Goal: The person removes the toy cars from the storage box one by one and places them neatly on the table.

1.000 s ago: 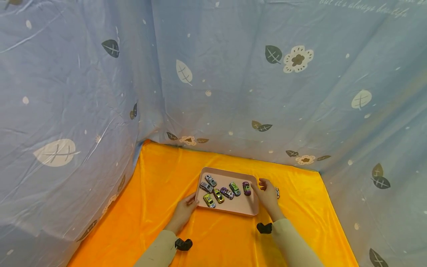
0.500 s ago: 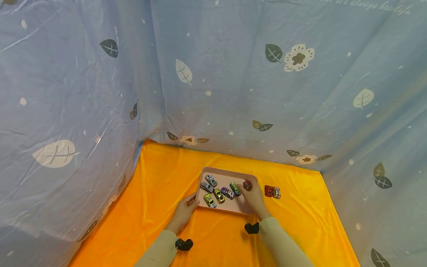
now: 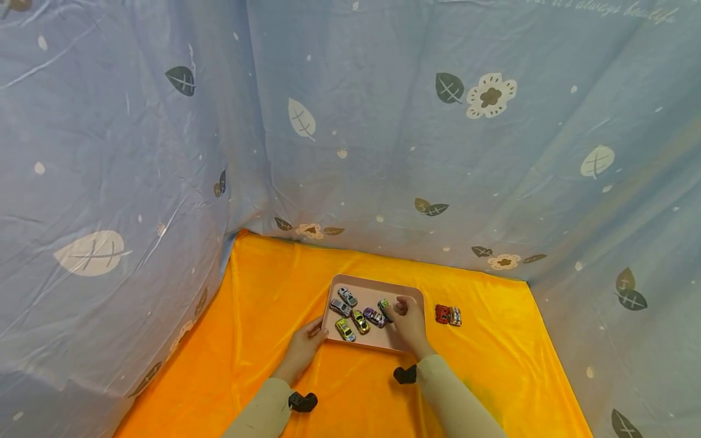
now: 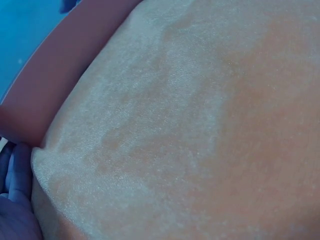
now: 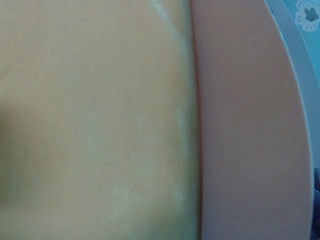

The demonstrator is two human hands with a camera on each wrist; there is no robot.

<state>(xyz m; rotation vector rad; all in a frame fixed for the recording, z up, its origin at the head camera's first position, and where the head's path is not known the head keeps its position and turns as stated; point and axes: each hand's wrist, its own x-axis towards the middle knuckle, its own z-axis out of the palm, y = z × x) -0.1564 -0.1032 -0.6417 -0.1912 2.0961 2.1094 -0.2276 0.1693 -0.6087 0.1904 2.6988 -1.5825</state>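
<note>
A shallow pink tray (image 3: 378, 285) lies on the yellow cloth with several small toy cars in it. My left hand (image 3: 300, 345) grips its left edge, and in the left wrist view fingers (image 4: 20, 172) show by the tray wall. Over the right part of the tray is my right hand (image 3: 409, 325), its fingers curled around the spot of the purple toy car, which they mostly hide. Its thumb side partly covers a green toy car (image 3: 384, 305). Left of that sit a purple-and-white car (image 3: 375, 317), yellow cars (image 3: 345, 330) and silver cars (image 3: 347, 297).
A red toy car (image 3: 442, 314) and a white patterned toy car (image 3: 455, 316) stand side by side on the yellow cloth (image 3: 493, 365), right of the tray. Blue printed curtains (image 3: 372, 121) rise behind and on both sides. The right wrist view shows mainly cloth and tray wall.
My right hand has moved left from beside the red car to over the tray, covering the purple car. The red car has come into view. My left hand stays on the tray.
</note>
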